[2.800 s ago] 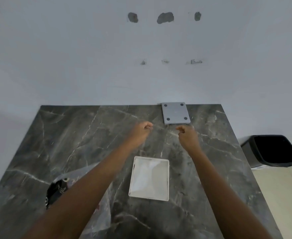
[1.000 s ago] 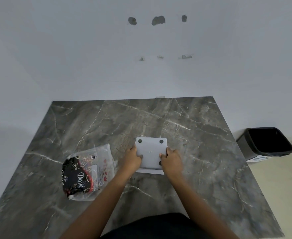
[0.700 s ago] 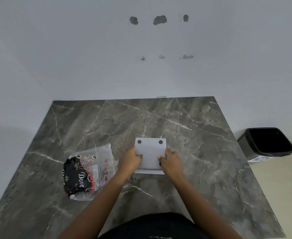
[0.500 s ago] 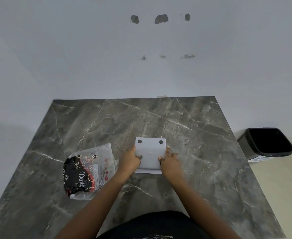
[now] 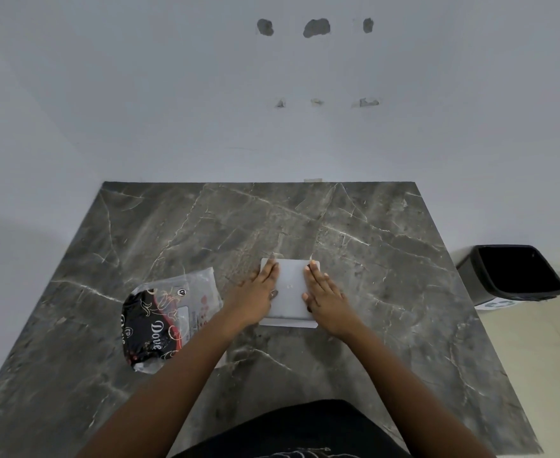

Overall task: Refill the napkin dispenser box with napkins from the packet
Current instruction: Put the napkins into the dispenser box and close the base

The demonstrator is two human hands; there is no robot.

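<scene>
The white napkin dispenser box (image 5: 290, 322) lies in the middle of the dark marble table (image 5: 387, 246), with its light grey base plate (image 5: 290, 292) on top of it. Both palms lie flat on that plate with the fingers stretched away from me: my left hand (image 5: 255, 292) covers its left side and my right hand (image 5: 324, 295) its right side. Neither hand grips anything. The inside of the box is hidden. The napkin packet (image 5: 169, 312), clear plastic with a black and red print, lies flat on the table left of the box, beside my left forearm.
A black waste bin (image 5: 516, 272) stands on the floor off the table's right edge. A white wall runs along the table's far edge.
The grey plate went from the table's far edge onto the white box. My hands, which held the plate's sides a second ago, have slid on top and now lie flat on it.
</scene>
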